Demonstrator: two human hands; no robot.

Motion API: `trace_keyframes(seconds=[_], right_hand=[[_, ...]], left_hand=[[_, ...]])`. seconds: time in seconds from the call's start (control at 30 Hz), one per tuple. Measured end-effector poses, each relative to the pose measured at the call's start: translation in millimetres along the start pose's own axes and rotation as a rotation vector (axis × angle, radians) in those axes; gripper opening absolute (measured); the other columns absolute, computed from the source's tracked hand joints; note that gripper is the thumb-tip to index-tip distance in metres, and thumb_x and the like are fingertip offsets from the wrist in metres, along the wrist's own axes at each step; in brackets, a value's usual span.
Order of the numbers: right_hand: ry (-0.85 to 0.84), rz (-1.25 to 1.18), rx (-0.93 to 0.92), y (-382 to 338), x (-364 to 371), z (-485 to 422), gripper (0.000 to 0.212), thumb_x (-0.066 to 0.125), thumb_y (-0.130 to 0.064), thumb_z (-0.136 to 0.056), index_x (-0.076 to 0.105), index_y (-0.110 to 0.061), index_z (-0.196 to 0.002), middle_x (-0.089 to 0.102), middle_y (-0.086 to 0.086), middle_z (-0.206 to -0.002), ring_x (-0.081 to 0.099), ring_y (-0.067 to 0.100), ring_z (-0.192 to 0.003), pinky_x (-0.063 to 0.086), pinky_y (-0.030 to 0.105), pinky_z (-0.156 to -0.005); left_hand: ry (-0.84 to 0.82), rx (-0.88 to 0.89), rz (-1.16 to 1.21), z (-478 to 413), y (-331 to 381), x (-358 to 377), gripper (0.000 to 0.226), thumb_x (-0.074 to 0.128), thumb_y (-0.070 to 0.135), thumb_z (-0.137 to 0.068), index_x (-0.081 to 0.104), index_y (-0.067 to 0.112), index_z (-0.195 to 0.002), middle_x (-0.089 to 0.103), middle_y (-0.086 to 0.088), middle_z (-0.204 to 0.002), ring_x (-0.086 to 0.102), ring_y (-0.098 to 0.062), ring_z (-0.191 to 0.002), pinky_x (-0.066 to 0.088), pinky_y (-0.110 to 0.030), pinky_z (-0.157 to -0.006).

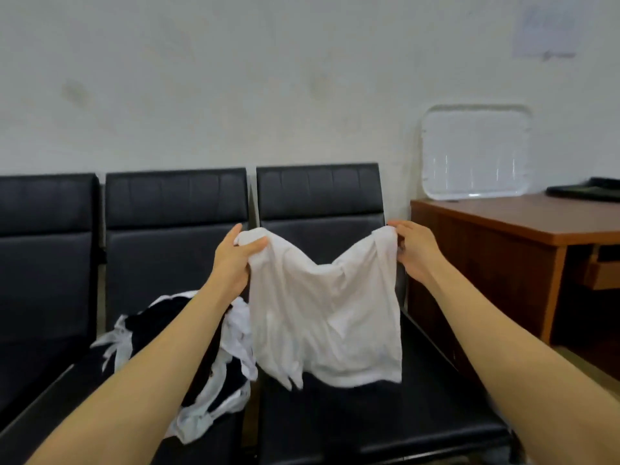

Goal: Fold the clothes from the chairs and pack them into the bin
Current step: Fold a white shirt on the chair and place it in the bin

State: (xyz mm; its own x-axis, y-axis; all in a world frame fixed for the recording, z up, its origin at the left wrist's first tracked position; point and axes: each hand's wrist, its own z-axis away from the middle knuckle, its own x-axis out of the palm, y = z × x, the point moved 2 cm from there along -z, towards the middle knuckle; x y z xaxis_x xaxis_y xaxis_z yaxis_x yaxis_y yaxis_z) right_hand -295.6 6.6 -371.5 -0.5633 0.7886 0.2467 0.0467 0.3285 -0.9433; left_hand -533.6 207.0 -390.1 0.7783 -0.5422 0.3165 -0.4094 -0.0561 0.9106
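Fabric comes first here: a white garment (325, 313) hangs in the air above the seat of the right chair (335, 427), with its lower hem just over the black cushion. It is spread between two hands. The left hand (231, 260) has its thumb and curled fingers closed on the upper left corner, and the right hand (416, 250) pinches the upper right corner in the same way. The top edge sags in the middle, so the cloth is not pulled tight. I judge it is held like this to let it fall flat and show its shape before the first fold. The cloth is blurred, so I cannot tell whether it is a shirt or shorts. A pile of clothes (151, 323), black and white, lies unfolded on the middle chair (174, 203), toward the right edge of its seat. A wooden desk (503, 223) stands beside the right chair. At its back edge a clear plastic lid (476, 152) leans on the wall. No bin is in view.
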Motion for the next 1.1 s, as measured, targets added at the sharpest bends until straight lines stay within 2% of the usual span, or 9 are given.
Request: trace_keyframes(seconds=[0.1, 0.23, 0.4, 0.6, 0.7, 0.83, 0.93, 1.03, 1.1], right_hand=[[-0.107, -0.028, -0.008, -23.8, -3.3, 6.9, 0.032, 0.062, -0.007, -0.090, 0.056, -0.004, -0.122, 0.062, 0.011, -0.110, 0.061, 0.022, -0.098, 0.051, 0.035, -0.082], [-0.144, 0.244, 0.047, -19.3, -9.2, 8.0, 0.054, 0.082, -0.004, -0.070, 0.056, 0.001, -0.117, 0.060, 0.017, -0.113, 0.062, 0.032, -0.102, 0.055, 0.037, -0.078], [-0.104, 0.263, 0.071, -2.3, -16.6, 4.3, 0.035, 0.075, 0.003, -0.076, 0.060, -0.006, -0.106, 0.061, 0.018, -0.115, 0.062, 0.033, -0.105, 0.052, 0.043, -0.093], [-0.019, 0.212, 0.045, 20.9, -19.2, -4.5, 0.025, 0.062, 0.003, -0.088, 0.058, -0.011, -0.108, 0.058, 0.015, -0.118, 0.059, 0.029, -0.107, 0.052, 0.035, -0.087], [0.097, 0.066, -0.004, 27.6, -27.6, -19.3, 0.019, 0.057, -0.002, -0.093, 0.060, -0.014, -0.107, 0.058, 0.011, -0.115, 0.060, 0.023, -0.098, 0.051, 0.030, -0.077], [0.007, 0.191, 0.380, 80.0, -26.6, -24.5, 0.036, 0.062, -0.019, -0.092, 0.056, -0.006, -0.125, 0.062, 0.008, -0.111, 0.062, 0.021, -0.088, 0.053, 0.033, -0.074], [-0.155, 0.343, 0.572, 116.4, -17.9, -4.4, 0.043, 0.075, -0.003, -0.078, 0.059, 0.001, -0.118, 0.063, 0.016, -0.110, 0.062, 0.030, -0.100, 0.051, 0.040, -0.090], [-0.156, 0.488, 0.490, 130.7, -14.7, -1.4, 0.034, 0.074, 0.002, -0.077, 0.061, -0.004, -0.108, 0.061, 0.017, -0.113, 0.059, 0.032, -0.107, 0.049, 0.042, -0.092], [-0.121, 0.452, 0.339, 126.7, -17.1, -7.1, 0.024, 0.074, -0.001, -0.078, 0.062, -0.012, -0.096, 0.061, 0.015, -0.111, 0.059, 0.031, -0.106, 0.050, 0.043, -0.093]], left_hand=[[0.132, -0.032, -0.077, 3.4, 15.3, -6.4, 0.095, 0.075, -0.001, -0.078, 0.018, 0.015, -0.152, 0.033, -0.012, -0.149, 0.048, -0.032, -0.124, 0.048, -0.039, -0.089], [0.166, -0.088, -0.116, 11.6, 19.9, -12.5, 0.096, 0.077, 0.002, -0.077, 0.017, 0.012, -0.151, 0.034, -0.016, -0.147, 0.049, -0.031, -0.117, 0.045, -0.036, -0.084], [0.145, -0.130, -0.145, 15.0, 16.3, -14.7, 0.091, 0.079, 0.010, -0.077, 0.023, 0.007, -0.149, 0.041, -0.015, -0.142, 0.052, -0.029, -0.112, 0.047, -0.038, -0.086], [0.183, -0.067, -0.311, 2.9, -15.5, -17.2, 0.057, 0.068, 0.014, -0.088, 0.043, 0.020, -0.139, 0.045, -0.010, -0.132, 0.054, -0.030, -0.108, 0.052, -0.043, -0.078], [0.263, 0.007, -0.288, -12.0, -23.9, -22.4, 0.029, 0.052, 0.011, -0.096, 0.058, 0.022, -0.122, 0.057, -0.008, -0.113, 0.056, -0.024, -0.085, 0.048, -0.034, -0.061], [0.240, -0.110, -0.496, -18.5, -55.7, -23.9, 0.034, 0.036, 0.007, -0.098, 0.065, 0.013, -0.115, 0.059, -0.007, -0.095, 0.049, -0.022, -0.070, 0.041, -0.031, -0.060], [0.114, -0.264, -0.557, -10.5, -83.9, -15.4, 0.029, 0.048, 0.007, -0.096, 0.060, 0.011, -0.122, 0.058, -0.011, -0.113, 0.054, -0.023, -0.087, 0.044, -0.032, -0.074], [-0.031, -0.391, -0.532, 1.3, -103.6, -17.3, 0.051, 0.069, 0.004, -0.085, 0.050, 0.008, -0.132, 0.054, -0.015, -0.125, 0.054, -0.029, -0.111, 0.046, -0.036, -0.091], [-0.039, -0.334, -0.618, 2.3, -111.5, -25.5, 0.056, 0.072, 0.004, -0.082, 0.050, 0.011, -0.134, 0.049, -0.009, -0.127, 0.049, -0.026, -0.117, 0.044, -0.035, -0.093]])
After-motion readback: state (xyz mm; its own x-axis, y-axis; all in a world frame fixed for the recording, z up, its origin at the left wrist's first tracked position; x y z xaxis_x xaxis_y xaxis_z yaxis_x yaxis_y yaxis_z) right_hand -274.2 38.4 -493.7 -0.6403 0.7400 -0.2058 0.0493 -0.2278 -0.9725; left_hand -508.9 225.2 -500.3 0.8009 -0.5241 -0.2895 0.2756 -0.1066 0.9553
